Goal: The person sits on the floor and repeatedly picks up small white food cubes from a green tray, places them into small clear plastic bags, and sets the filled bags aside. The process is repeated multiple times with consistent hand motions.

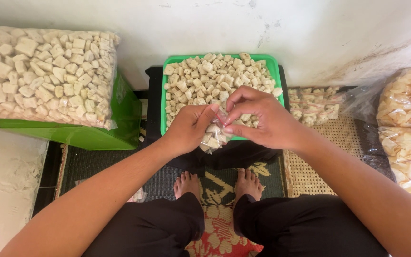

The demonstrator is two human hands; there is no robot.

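Observation:
My left hand (pixel 190 127) and my right hand (pixel 259 119) meet over the near edge of a green tray (pixel 163 95) heaped with pale snack cubes. Between them hangs a small clear plastic bag (pixel 212 137) filled with the same cubes. Both hands pinch the bag's top, the left from the left side, the right with fingers curled over it. The bag's lower part shows below my fingers; its mouth is hidden by them.
A large clear bag of cubes (pixel 44 71) lies on a green box (pixel 96 133) at the left. Small filled bags (pixel 315 104) sit on a woven mat at the right, beside big bags of pale crackers (pixel 407 128). My bare feet rest on a patterned mat below.

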